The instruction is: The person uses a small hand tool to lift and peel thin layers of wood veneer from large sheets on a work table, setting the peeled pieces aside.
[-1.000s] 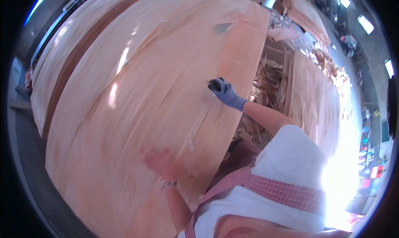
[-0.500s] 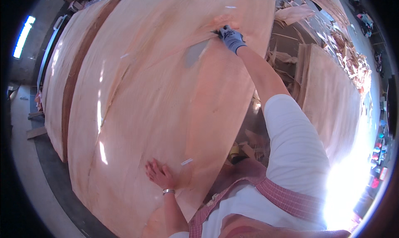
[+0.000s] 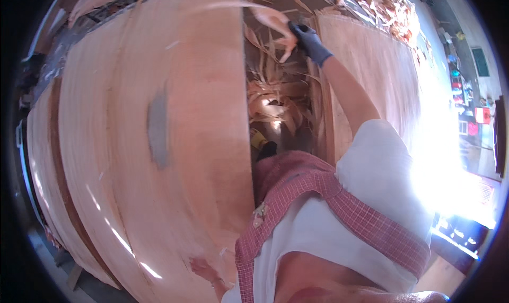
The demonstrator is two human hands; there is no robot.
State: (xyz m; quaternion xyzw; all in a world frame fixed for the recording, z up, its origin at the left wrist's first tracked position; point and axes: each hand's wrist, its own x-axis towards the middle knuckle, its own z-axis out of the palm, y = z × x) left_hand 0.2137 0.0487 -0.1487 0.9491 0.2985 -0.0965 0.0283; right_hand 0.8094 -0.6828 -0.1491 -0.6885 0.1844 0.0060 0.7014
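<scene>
My bare left hand (image 3: 205,270) rests low on a broad pale wood veneer sheet (image 3: 212,144), its fingers apart. My right hand (image 3: 312,44), in a grey-blue glove, is off the sheet's right edge, above the gap beside the stack. It is closed on a thin, curling strip of veneer (image 3: 273,21), whose long tail sweeps left over the sheet's far part and is blurred. Whether a small tool is also in the glove, I cannot tell. A long grey patch (image 3: 157,128) shows in the middle of the sheet.
Torn veneer scraps (image 3: 275,99) fill the gap to the right of the sheet. Beyond it stands another veneer stack (image 3: 366,75), with more shavings (image 3: 395,14) behind. A brown-edged stack (image 3: 61,139) lies at left. Strong glare washes out the right side.
My right hand has swung from the sheet over the gap, now with a veneer strip trailing from it. The view has turned rightward. My left hand stays on the sheet.
</scene>
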